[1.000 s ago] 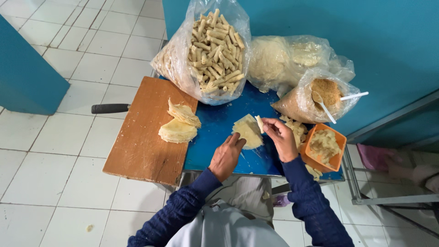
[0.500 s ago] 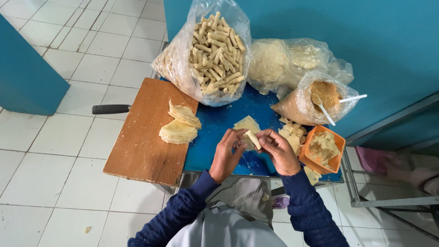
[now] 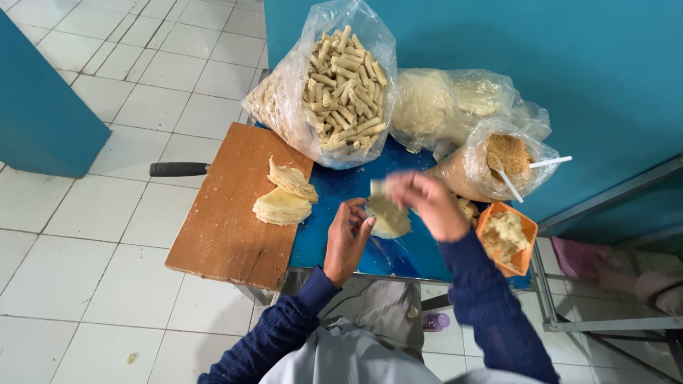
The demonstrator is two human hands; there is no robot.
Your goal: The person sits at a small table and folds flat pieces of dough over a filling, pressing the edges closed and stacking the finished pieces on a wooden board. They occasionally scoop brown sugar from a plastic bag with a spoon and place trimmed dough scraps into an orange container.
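My right hand (image 3: 425, 204) is blurred with motion above the blue table (image 3: 341, 192), gripping a pale thin wrapper sheet (image 3: 388, 212). My left hand (image 3: 347, 238) rests on the table just left of it, fingertips touching the wrapper's edge. A stack of more wrappers (image 3: 284, 199) lies on the wooden board (image 3: 228, 220) to the left. An orange tub of pale filling (image 3: 505, 237) stands right of my right hand.
A clear bag of finished rolls (image 3: 334, 85) stands at the back, beside a bag of pale sheets (image 3: 455, 107) and a bag of crumbs with a white spoon (image 3: 505, 160). A black knife handle (image 3: 178, 169) sticks out behind the board. White tiled floor surrounds the table.
My right hand has lifted up and back with the wrapper. My left hand has stayed near the same spot on the table.
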